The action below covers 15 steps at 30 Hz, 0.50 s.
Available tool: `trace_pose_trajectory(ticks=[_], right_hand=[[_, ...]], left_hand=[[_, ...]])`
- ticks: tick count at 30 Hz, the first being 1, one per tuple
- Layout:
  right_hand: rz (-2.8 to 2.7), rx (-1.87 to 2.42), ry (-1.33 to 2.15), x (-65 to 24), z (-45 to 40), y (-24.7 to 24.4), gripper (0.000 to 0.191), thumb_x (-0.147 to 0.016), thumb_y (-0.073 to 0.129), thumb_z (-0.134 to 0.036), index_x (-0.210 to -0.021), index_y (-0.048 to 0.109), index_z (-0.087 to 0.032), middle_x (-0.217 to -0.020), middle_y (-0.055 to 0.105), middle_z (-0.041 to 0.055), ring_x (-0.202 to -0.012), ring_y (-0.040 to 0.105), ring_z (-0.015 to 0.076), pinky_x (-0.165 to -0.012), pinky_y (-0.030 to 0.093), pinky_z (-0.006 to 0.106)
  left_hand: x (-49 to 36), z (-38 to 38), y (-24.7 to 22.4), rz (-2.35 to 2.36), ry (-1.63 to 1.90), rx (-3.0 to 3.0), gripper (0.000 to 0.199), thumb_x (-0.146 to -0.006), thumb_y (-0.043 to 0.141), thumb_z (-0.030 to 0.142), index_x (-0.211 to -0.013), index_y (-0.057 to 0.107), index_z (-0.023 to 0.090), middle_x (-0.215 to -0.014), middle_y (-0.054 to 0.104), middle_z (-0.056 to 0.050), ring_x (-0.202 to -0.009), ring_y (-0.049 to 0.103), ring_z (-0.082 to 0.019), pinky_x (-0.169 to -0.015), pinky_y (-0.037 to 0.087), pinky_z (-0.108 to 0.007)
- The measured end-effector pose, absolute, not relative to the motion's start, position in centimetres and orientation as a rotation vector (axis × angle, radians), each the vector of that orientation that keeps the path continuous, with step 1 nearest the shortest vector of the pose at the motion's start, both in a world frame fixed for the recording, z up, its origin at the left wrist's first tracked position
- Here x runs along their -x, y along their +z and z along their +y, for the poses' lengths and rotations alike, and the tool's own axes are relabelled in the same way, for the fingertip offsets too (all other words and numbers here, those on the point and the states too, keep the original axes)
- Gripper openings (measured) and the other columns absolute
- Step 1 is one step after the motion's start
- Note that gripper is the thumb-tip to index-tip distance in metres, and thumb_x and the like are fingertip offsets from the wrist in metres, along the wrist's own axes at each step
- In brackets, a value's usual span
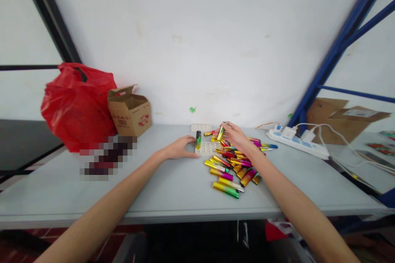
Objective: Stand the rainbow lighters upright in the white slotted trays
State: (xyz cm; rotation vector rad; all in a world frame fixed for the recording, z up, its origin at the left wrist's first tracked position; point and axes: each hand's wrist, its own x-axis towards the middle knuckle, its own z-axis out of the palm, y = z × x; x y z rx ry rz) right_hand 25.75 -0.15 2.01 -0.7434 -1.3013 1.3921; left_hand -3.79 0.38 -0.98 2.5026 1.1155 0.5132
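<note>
- One lighter (221, 133) pinched in my R hand (235, 134); fingertips partly hidden.
- My L hand (180, 148) apart from R, thumb + fingers spread by tray (207, 149); can't tell if touching.
- Upright lighter (198, 141) at tray's L side, base unclear.
- Loose lighters (242, 162) on table (173, 189), partly behind R forearm (277, 185).
- Dark thing (108, 157), far L, too blocky to ID.

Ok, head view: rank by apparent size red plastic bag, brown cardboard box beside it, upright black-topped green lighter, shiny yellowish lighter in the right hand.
1. Red bag
2. Cardboard box
3. Unranked: upright lighter, held lighter; fingers partly cover the latter.
</note>
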Motion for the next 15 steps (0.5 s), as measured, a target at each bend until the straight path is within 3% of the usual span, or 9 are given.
trace_pose_trajectory(ticks=[3,6,8,11,15], right_hand=[[-1.329,0.723,1.409,-24.7,-1.0,2.1,0.052,-0.076,0.088,-0.065,-0.091,0.058,-0.026,-0.068,0.056,-0.0085,-0.054,0.053,0.0097,-0.059,0.053,0.025],[-1.455,0.844,1.305,-23.9,-1.4,1.4,0.050,-0.085,0.076,-0.071,-0.090,0.054,-0.027,-0.064,0.042,-0.0113,-0.046,0.030,0.0079,-0.044,0.032,0.021],[-1.566,0.950,1.096,-23.4,-1.4,0.9,0.049,-0.089,0.068,-0.073,-0.085,0.053,-0.026,-0.062,0.040,-0.0098,-0.048,0.029,0.0095,-0.045,0.026,0.023],[-1.692,1.060,0.721,-22.9,-1.3,0.4,0.052,-0.093,0.058,-0.069,-0.068,0.049,-0.023,-0.060,0.040,-0.0058,-0.057,0.037,0.0126,-0.054,0.029,0.026],[-1.797,1.186,0.460,-22.3,-1.7,0.6,0.043,-0.094,0.052,-0.049,-0.061,0.045,-0.023,-0.058,0.040,-0.0042,-0.060,0.039,0.0139,-0.060,0.027,0.028]], left_hand=[[3.8,0.3,-0.9,1.110,0.515,-2.491,0.085,-0.079,0.076,0.080,-0.138,0.068,0.019,-0.154,0.062,-0.015,-0.140,0.058,-0.037,-0.121,0.042,-0.043],[3.8,0.2,-0.9,1.098,0.520,-2.481,0.083,-0.080,0.076,0.079,-0.138,0.068,0.019,-0.153,0.062,-0.014,-0.141,0.058,-0.037,-0.122,0.041,-0.043],[3.7,0.2,-0.8,1.095,0.523,-2.479,0.082,-0.080,0.076,0.078,-0.137,0.069,0.019,-0.153,0.063,-0.014,-0.140,0.059,-0.037,-0.122,0.041,-0.043],[3.7,0.2,-0.8,1.088,0.526,-2.482,0.081,-0.081,0.077,0.077,-0.137,0.069,0.019,-0.152,0.063,-0.014,-0.139,0.059,-0.037,-0.122,0.041,-0.043],[3.7,0.2,-0.7,1.083,0.526,-2.481,0.080,-0.081,0.077,0.076,-0.137,0.069,0.019,-0.151,0.063,-0.014,-0.139,0.060,-0.036,-0.121,0.043,-0.042]])
